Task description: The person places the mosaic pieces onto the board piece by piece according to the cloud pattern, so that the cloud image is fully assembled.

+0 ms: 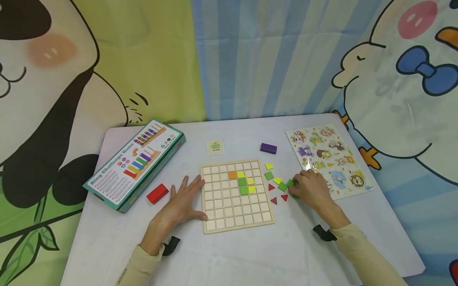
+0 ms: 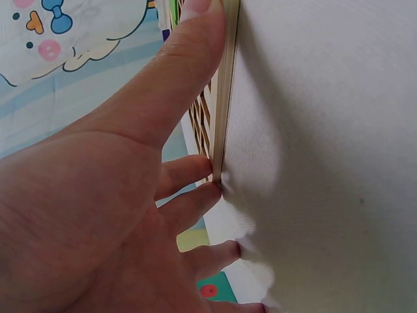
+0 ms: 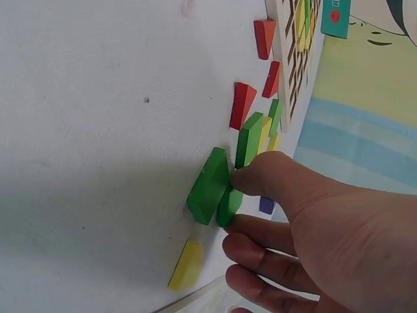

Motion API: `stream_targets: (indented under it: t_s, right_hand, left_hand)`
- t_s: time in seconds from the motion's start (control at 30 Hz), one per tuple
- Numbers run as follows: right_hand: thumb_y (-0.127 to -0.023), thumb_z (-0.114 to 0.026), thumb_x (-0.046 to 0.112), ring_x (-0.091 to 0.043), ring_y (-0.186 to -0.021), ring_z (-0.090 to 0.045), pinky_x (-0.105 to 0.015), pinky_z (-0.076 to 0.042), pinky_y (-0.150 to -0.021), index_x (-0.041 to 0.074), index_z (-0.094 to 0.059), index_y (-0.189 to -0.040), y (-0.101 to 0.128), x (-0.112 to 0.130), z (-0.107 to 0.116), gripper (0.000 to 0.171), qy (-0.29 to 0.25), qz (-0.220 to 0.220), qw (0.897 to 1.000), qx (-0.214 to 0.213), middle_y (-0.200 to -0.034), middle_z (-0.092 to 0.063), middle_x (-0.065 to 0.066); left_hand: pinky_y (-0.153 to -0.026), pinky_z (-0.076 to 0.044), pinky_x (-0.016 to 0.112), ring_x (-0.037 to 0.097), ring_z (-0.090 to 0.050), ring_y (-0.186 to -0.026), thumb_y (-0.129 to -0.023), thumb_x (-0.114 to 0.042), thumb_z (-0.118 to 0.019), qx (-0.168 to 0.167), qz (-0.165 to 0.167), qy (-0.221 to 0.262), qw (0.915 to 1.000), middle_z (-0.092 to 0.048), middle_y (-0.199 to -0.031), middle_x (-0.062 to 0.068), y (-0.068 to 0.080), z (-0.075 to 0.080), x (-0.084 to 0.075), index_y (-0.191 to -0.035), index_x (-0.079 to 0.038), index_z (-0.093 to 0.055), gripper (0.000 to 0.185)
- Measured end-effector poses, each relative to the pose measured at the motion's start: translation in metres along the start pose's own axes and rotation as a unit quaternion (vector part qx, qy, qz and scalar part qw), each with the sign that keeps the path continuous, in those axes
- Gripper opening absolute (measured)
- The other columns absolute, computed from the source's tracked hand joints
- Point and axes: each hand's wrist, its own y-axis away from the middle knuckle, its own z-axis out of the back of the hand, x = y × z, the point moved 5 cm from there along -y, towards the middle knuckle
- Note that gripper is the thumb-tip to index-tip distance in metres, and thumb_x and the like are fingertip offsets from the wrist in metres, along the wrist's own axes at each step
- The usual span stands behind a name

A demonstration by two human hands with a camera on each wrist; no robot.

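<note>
My left hand (image 1: pixel 181 204) lies spread at the left side of a wooden grid board (image 1: pixel 218 212). In the left wrist view its thumb (image 2: pixel 176 59) and two fingertips touch the board's edge (image 2: pixel 225 124). An orange square (image 1: pixel 233 175), several yellow pieces and green squares (image 1: pixel 244 190) sit in the grid's cells. Right of the board, my right hand (image 1: pixel 312 188) pinches a green block (image 3: pixel 229 206) between thumb and index finger. Another green block (image 3: pixel 210 186) stands close beside it. Loose red triangles (image 1: pixel 274 201), green squares (image 1: pixel 269 175) and yellow pieces (image 1: pixel 277 181) lie between board and hand.
A small pattern card (image 1: pixel 216 148) lies behind the board, with a purple block (image 1: pixel 268 148) to its right. An animal sticker sheet (image 1: pixel 334 159) lies at right, partly under my right hand in the head view. At left are a red block (image 1: pixel 157 194) and a Ring Challenge Game box (image 1: pixel 137 165).
</note>
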Motion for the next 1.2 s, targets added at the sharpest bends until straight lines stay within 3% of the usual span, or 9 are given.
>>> stream_targets:
  t_s: [0.23, 0.5, 0.67, 0.83, 1.2]
  right_hand:
    - [-0.079, -0.084, 0.030, -0.031, -0.081, -0.064, -0.048, -0.054, -0.069, 0.005, -0.078, -0.089, -0.014, 0.013, 0.011, 0.027, -0.009, 0.064, 0.995, -0.070, -0.086, -0.073, -0.010]
    - [-0.078, -0.087, 0.032, -0.027, -0.083, -0.065, -0.043, -0.056, -0.072, 0.008, -0.078, -0.087, -0.044, 0.076, 0.020, 0.027, -0.024, 0.182, 0.976, -0.117, -0.086, -0.073, -0.007]
    - [-0.082, -0.084, 0.034, -0.022, -0.085, -0.064, -0.040, -0.055, -0.076, 0.011, -0.078, -0.091, -0.057, 0.119, 0.013, 0.025, -0.040, 0.243, 0.963, -0.107, -0.088, -0.072, -0.002]
    - [-0.083, -0.083, 0.035, -0.021, -0.086, -0.065, -0.039, -0.055, -0.078, 0.014, -0.078, -0.090, -0.060, 0.145, -0.001, 0.023, -0.028, 0.288, 0.952, -0.101, -0.087, -0.071, 0.000]
    - [-0.089, -0.077, 0.040, -0.019, -0.088, -0.062, -0.038, -0.053, -0.079, 0.015, -0.079, -0.099, -0.064, 0.154, -0.019, 0.026, -0.014, 0.292, 0.955, -0.054, -0.090, -0.069, 0.001]
  left_hand:
    - [-0.114, 0.008, 0.078, 0.044, 0.001, -0.157, -0.062, -0.038, -0.097, -0.002, 0.004, 0.001, 1.0000, -0.016, -0.171, 0.007, 0.001, 0.000, -0.001, -0.160, -0.016, -0.032, 0.120]
    - [-0.114, 0.008, 0.078, 0.043, 0.002, -0.157, -0.062, -0.041, -0.096, 0.000, 0.007, -0.003, 1.0000, -0.015, -0.172, 0.006, 0.000, 0.001, 0.001, -0.161, -0.017, -0.030, 0.121]
    - [-0.114, 0.007, 0.079, 0.044, 0.002, -0.157, -0.061, -0.040, -0.096, 0.002, 0.006, 0.001, 1.0000, -0.016, -0.171, 0.006, 0.001, 0.001, 0.000, -0.160, -0.017, -0.031, 0.121]
    - [-0.113, 0.007, 0.080, 0.043, 0.002, -0.157, -0.061, -0.040, -0.096, 0.007, 0.005, -0.001, 1.0000, -0.016, -0.171, 0.005, 0.000, -0.002, -0.001, -0.160, -0.017, -0.032, 0.121]
    - [-0.114, 0.006, 0.079, 0.042, 0.001, -0.158, -0.060, -0.041, -0.096, 0.001, 0.007, -0.011, 0.9999, -0.017, -0.171, 0.004, 0.000, -0.001, 0.000, -0.160, -0.018, -0.032, 0.121]
